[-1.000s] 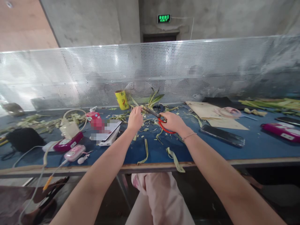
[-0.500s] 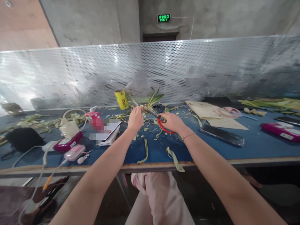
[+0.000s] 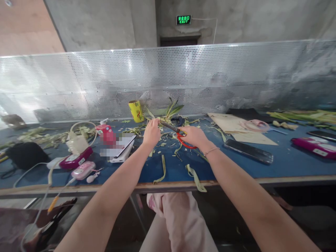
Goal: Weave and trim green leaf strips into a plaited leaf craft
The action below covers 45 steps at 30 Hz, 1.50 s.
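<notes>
My right hand is closed around the red handles of a pair of scissors. Their dark blades point left, with the tips at the fingers of my left hand. Those fingers are pinched together, and a pale green leaf strip sticks up just above them; where it is gripped is hidden. Behind the blades, long green leaves stand among plant scraps. Several small cut bits lie on the blue tabletop below my hands.
A yellow cylinder stands behind my left hand. Left are a pink pump bottle, a tablet and cabled devices. A black phone and brown sheets lie right. A perforated metal screen closes off the back.
Both hands hold nearly the same place. The scissors look slightly more closed, their blades still at my left fingers.
</notes>
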Motion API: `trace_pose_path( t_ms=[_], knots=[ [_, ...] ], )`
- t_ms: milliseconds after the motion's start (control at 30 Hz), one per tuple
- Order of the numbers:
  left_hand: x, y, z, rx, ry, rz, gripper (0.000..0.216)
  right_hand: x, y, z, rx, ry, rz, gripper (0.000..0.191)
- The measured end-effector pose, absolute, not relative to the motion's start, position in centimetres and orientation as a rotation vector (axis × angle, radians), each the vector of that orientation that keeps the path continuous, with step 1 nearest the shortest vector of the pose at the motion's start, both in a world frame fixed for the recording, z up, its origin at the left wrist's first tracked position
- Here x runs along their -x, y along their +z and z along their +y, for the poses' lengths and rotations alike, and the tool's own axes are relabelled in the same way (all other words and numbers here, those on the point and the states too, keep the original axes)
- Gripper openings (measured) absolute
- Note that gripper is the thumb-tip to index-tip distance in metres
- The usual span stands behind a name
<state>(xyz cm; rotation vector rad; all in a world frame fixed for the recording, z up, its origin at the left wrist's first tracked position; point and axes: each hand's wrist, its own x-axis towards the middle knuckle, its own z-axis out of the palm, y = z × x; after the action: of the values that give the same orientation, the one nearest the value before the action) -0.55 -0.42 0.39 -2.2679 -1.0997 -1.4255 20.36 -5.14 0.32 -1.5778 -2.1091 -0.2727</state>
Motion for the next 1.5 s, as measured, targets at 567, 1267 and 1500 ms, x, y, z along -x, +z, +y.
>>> trace_pose_path(
  t_ms=[567, 1267, 1500],
  knots=[
    [0.44, 0.5, -0.58, 2.295, -1.39, -1.137, 0.035, -19.84, 0.65, -5.83, 1.58, -0.176, -2.076, 0.036],
    [0.77, 0.17, -0.2, 2.231, -1.594, -1.214, 0.031, -19.92, -0.02, -5.74, 1.589, -0.281, -2.076, 0.044],
    [0.5, 0.38, -0.69, 2.291, -1.565, -1.246, 0.032, -19.79, -0.26, -5.48, 1.595, -0.317, -2.084, 0.046]
  ],
)
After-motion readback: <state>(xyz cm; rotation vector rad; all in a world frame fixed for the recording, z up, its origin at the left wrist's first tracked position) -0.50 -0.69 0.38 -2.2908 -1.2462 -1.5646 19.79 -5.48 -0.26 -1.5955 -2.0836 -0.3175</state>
